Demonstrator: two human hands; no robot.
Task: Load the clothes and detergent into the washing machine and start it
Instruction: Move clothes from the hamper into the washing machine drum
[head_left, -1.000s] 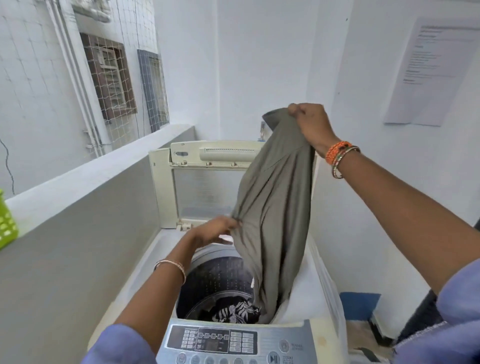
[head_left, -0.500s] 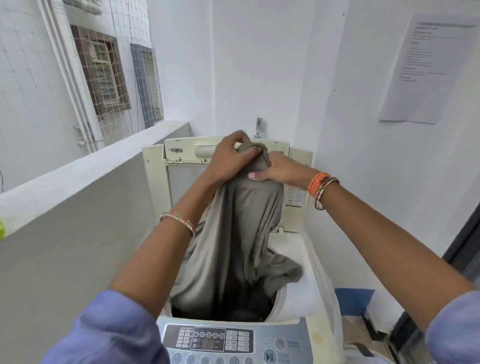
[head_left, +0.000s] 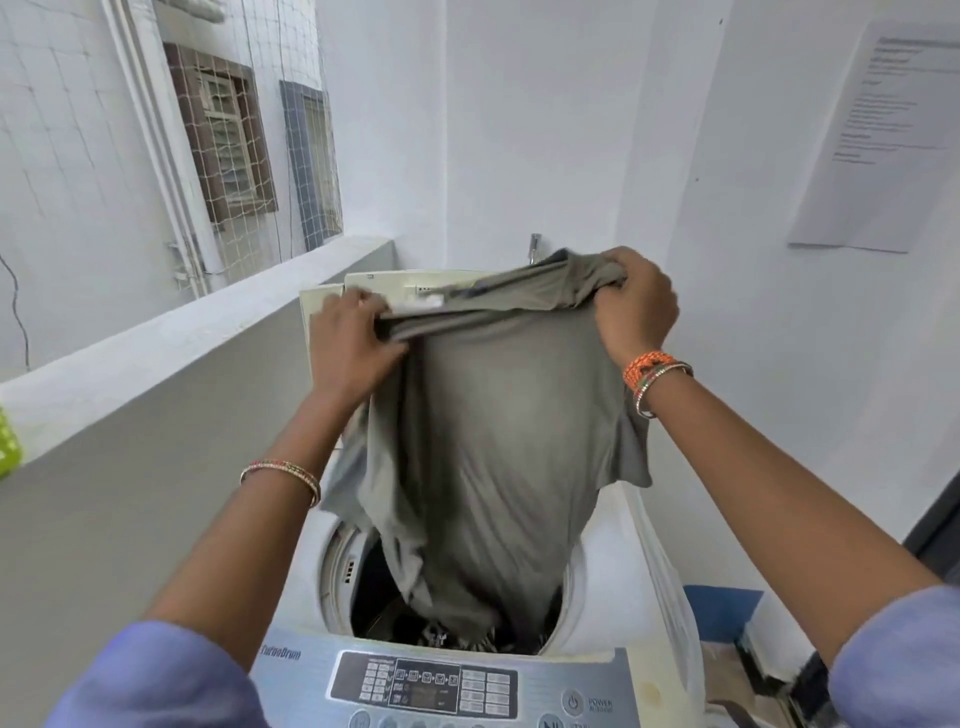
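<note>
1. We have both hands clamped on the top edge of the grey garment (head_left: 498, 441): the left hand (head_left: 348, 348) pinches one end of the bunched hem or waistband, the right hand (head_left: 636, 306) grips the other end in a closed fist, and the two hands sit well apart with the edge stretched between them.

2. The garment hangs straight down from that edge, in front of the raised lid (head_left: 384, 288), with its lower end already inside the drum (head_left: 363, 587) of the washing machine (head_left: 602, 582).

3. We judge the cloth to be light, soft and wholly limp: it drapes in loose folds and keeps no shape of its own, so it will follow wherever we lead the held edge.

4. It looks like a thin knit, not slippery; a plain pinch of gathered fabric should hold it without strain.

5. A side flap hangs outside the opening near the left forearm; we think it could catch on the rim, so we would feed the cloth down by the top edge and tuck the strays in.

6. Patterned clothes (head_left: 467, 639) lie at the bottom of the drum beneath it.
</note>
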